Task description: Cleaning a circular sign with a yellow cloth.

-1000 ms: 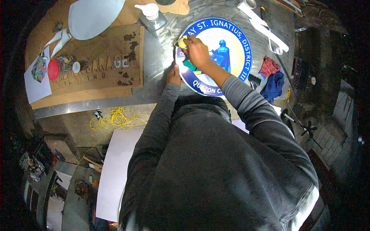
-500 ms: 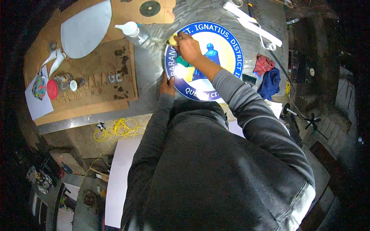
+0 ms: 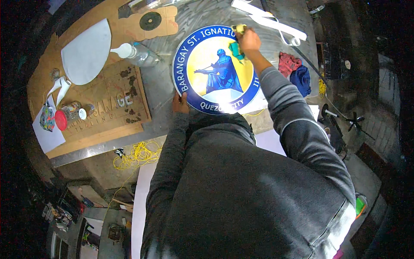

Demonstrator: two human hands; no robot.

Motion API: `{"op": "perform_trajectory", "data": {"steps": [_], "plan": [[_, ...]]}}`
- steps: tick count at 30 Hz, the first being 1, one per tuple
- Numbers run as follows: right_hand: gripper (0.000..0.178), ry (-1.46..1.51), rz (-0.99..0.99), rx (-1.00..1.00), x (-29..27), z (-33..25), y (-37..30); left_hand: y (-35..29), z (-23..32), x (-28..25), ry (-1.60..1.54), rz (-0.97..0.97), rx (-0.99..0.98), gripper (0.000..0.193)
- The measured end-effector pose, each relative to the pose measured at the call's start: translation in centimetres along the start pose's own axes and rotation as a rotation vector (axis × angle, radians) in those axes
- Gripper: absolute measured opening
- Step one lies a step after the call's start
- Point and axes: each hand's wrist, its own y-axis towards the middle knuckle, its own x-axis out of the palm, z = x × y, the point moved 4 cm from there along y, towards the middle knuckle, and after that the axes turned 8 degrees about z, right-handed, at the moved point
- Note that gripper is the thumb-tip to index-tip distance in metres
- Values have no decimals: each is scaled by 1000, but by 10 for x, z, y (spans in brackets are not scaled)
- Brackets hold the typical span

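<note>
A round sign (image 3: 202,103) with a blue border, white lettering and a seated blue figure on yellow lies on the grey metal table. On its upper right rim, my right hand (image 3: 250,42) is closed around a yellow and green cloth (image 3: 236,50), which hangs partly over the sign's face. My left hand (image 3: 180,103) grips the sign's lower left edge, fingers toward the rim. Left of the sign stands a clear bottle (image 3: 145,56) with a white nozzle top.
Brown cardboard (image 3: 108,95) covers the table's left side, with a white rounded sheet (image 3: 86,54), jars and white strips on it. Red cloth (image 3: 289,64) and dark blue cloth (image 3: 300,80) lie to the right. White strips (image 3: 271,21) sit at the upper right; yellow cord (image 3: 140,154) lies below the table edge.
My right hand has swept the cloth from the sign's upper left rim to its upper right, uncovering the seated figure. My left hand stays at the lower left edge. The view has shifted slightly.
</note>
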Motion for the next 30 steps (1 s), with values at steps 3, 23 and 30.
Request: {"op": "perform_trajectory", "data": {"steps": [3,23,30], "plan": [[47,-8,65,81,-14,45,-20,0,14,0,-72,-2,31,64],[32,80,8,330,-63,73,-318,18,-2,17,-364,-156,-294,48],[27,130,-155,52,-62,-25,-362,22,3,13,-379,-256,-346,50]]}}
